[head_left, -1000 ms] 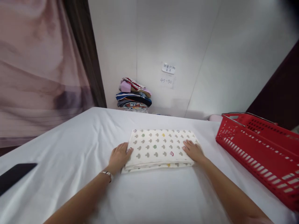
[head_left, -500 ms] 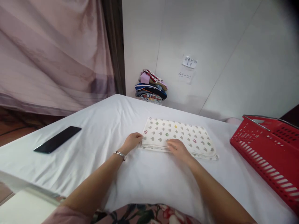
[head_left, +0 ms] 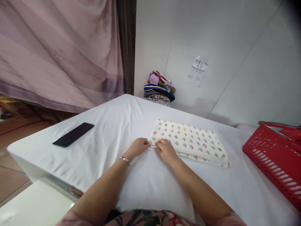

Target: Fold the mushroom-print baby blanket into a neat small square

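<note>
A folded white cloth printed with small grey, red, green and yellow mushroom shapes lies flat in layers on the white-covered table. At its near left corner, my left hand pinches the edge, fingers closed. Just to the right, my right hand rests on the near edge of the same cloth, fingers bent around the layers close to that corner. The fingertips of both hands are close together.
A black phone lies on the table at the left. A red plastic basket stands at the right. Behind the far edge is a stack of folded clothes against the wall. A pale surface sits lower left.
My right hand has slid left along the cloth's near edge, toward my left hand at the corner. The whole view has shifted, so things appear further right.
</note>
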